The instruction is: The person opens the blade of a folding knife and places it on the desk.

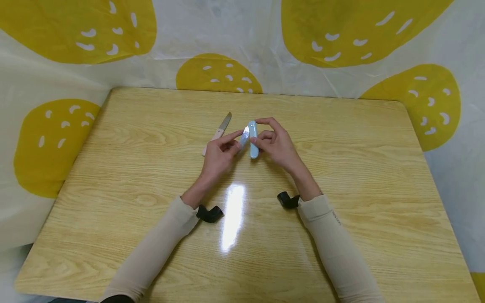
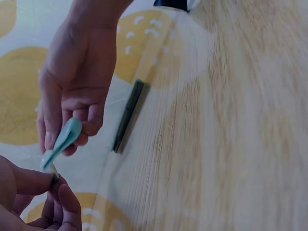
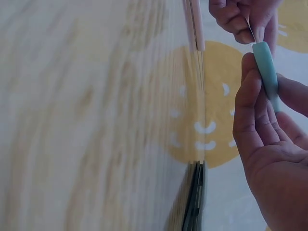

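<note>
A light blue folding knife (image 1: 254,145) is held up over the table in both hands, its blade (image 1: 244,138) swung partway out from the handle. My left hand (image 1: 219,155) pinches the blade between thumb and fingers. With thumb and fingers, my right hand (image 1: 281,148) grips the light blue handle, the index fingertip at its pivot end. The right wrist view shows the handle (image 3: 266,72) edge-on in the right hand's fingers. Just beyond the left hand lies a second knife with a pale pink handle (image 1: 218,134) and its blade (image 1: 226,121) out, partly hidden by that hand.
A slim dark green object (image 2: 127,118) lies on the table beyond the right hand; the head view does not show it. The wood-grain table (image 1: 132,176) backs onto a white curtain with yellow shapes (image 1: 219,73). Black wrist cameras (image 1: 209,213) sit at both cuffs.
</note>
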`<state>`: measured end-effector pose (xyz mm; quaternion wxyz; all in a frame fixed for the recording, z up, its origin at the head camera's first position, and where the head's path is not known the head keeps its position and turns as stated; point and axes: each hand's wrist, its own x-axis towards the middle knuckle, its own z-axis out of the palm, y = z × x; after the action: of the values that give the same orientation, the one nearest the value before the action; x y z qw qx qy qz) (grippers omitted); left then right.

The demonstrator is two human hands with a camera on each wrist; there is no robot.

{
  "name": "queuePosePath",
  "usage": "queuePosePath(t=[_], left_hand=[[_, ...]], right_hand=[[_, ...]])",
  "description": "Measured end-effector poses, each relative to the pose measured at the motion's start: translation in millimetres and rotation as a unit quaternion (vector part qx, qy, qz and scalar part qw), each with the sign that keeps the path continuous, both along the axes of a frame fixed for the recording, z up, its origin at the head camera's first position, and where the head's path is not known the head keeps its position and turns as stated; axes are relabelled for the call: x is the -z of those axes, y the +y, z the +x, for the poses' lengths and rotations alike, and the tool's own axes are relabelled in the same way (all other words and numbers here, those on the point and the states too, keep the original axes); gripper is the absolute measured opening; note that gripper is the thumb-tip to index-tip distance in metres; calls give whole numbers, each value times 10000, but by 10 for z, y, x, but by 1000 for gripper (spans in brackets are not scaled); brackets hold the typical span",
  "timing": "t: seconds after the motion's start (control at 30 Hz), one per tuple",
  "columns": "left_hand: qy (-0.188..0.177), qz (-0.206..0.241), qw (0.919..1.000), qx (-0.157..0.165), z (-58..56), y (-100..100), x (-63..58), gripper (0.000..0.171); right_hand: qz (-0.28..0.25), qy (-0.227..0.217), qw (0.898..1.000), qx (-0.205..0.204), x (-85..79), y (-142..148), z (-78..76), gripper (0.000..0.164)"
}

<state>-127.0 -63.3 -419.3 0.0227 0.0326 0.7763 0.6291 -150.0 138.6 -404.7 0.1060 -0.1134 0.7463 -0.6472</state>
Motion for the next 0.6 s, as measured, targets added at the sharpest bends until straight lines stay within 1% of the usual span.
queuePosePath(t=[0.27,0.43,0.6], left_hand=[[47,223,9997,39,-41,-38,1,33],[42,208,9998,60,-50,-58,7,33],[-53,200,9998,50,-47,-86,19,32]], right_hand=[[177,121,9997,-80,-17,64,-19,50],[301,121,9993,-165,-21,86,-20,50],[340,88,9990,-271,-6,98,-16,50]])
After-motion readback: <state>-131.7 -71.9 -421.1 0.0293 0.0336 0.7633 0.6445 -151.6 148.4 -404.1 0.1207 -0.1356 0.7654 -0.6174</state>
